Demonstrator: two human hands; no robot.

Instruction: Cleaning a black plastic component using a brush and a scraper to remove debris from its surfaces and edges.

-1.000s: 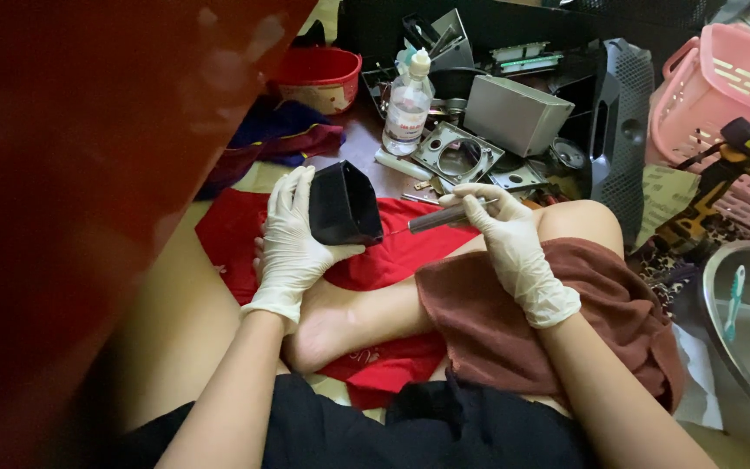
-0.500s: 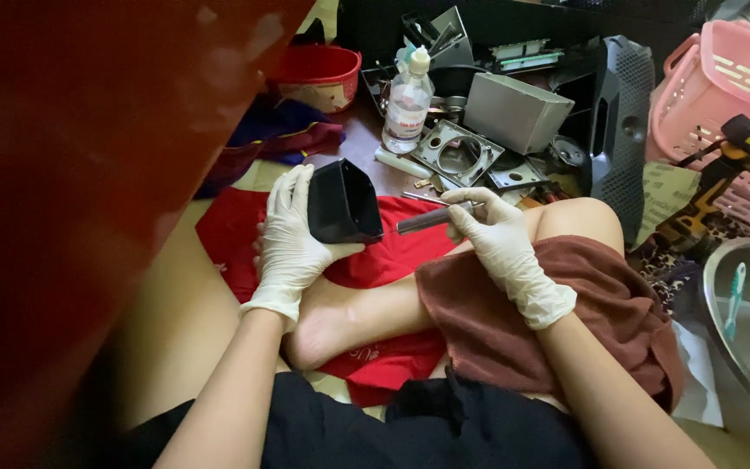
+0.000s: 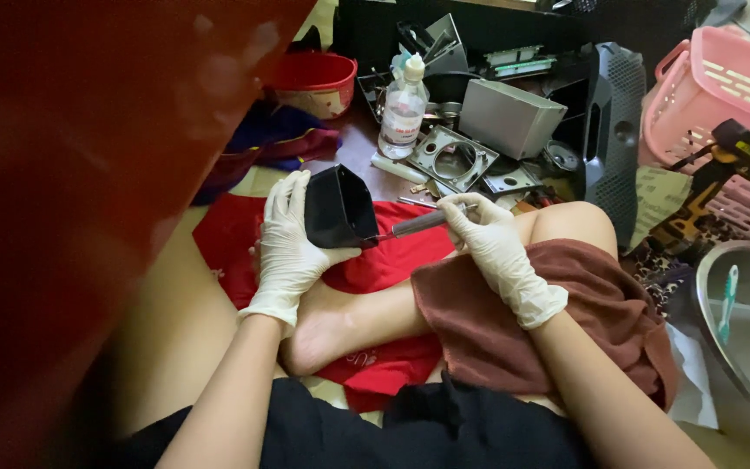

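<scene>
My left hand [image 3: 288, 247], in a white glove, is wrapped around the back of a black plastic funnel-shaped housing [image 3: 337, 208], fingers closed on it, holding it up over my lap above the red cloth [image 3: 392, 260]. Its wide open mouth faces right and a little toward me. My right hand [image 3: 490, 243], gloved too, is pinched shut on a slim grey-handled tool [image 3: 420, 224]; its long axis runs from my fingers leftward and slightly down, its tip touching the housing's lower rim. To my left a dark red panel [image 3: 88, 174] stands close, leaving little room. Ahead lie a clear plastic bottle [image 3: 403, 108], a grey metal box [image 3: 509, 117] and a grey metal plate with a round hole [image 3: 451, 158]; a pink plastic basket [image 3: 718, 87] stands at right.
</scene>
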